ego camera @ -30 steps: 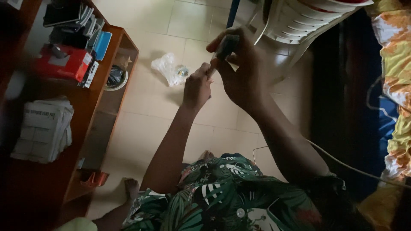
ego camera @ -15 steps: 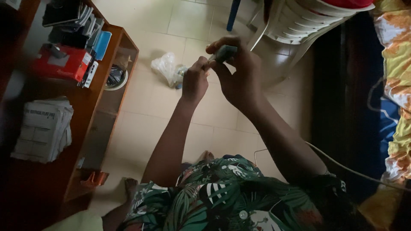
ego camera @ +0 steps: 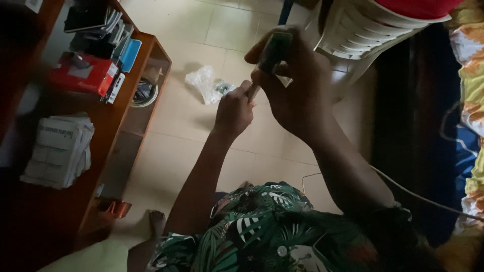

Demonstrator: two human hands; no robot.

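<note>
1. Dark green, the small flat object (ego camera: pixel 275 50) is sitting in the upper middle of the frame, and the right hand (ego camera: pixel 297 90) is wrapping its fingers around it, holding it closed from behind.
2. The left hand (ego camera: pixel 234 111) is staying just below and left of it, with fingers pressed together in a fist; the thumb and fingertip are pinching something thin at the lower end of the object, but what it is I cannot tell.
3. Both hands are touching each other there, above the pale tiled floor (ego camera: pixel 171 151).
4. A crumpled clear plastic bag (ego camera: pixel 204 83) is lying on the floor, just left of the hands in the picture.
5. The wooden shelf (ego camera: pixel 121 111) is running along the left side of the frame, its edge well apart from the left arm, with a band of floor showing between them.
6. On the shelf a red box (ego camera: pixel 83 73) and a folded newspaper (ego camera: pixel 60 148) are resting.
7. The white plastic chair (ego camera: pixel 373 35) is standing at the upper right, close behind the right hand.
8. A thin white cable (ego camera: pixel 423 199) is passing behind the right arm at the lower right.
</note>
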